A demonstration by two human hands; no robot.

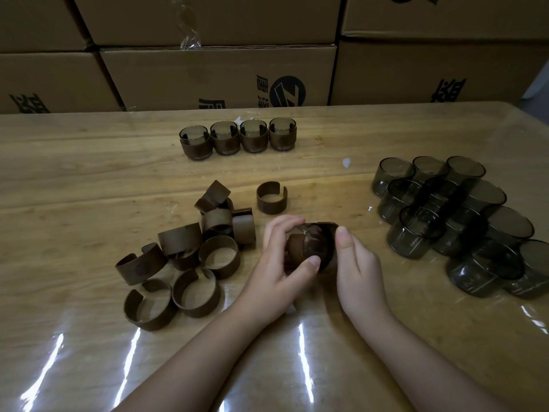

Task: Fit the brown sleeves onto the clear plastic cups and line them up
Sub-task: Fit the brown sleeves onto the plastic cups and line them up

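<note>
Brown split sleeve (298, 248) half-worked over a smoky clear cup (319, 243), tipped on its side just above the wooden table (89, 179), presumably so the band slides along the wall. Left hand (282, 263) curled around sleeve and cup base, thumb pressing the near edge; right hand (355, 263) bracing the rim end, thumb on top, other fingers hidden. Cup wedged directly between both palms. Loose sleeves (190, 257) heaped just left, within easy reach; bare cups (451, 215) clustered well to the right. Four finished cups (237, 138) lined side by side, touching, at the far edge before stacked cardboard cartons (219, 75).
</note>
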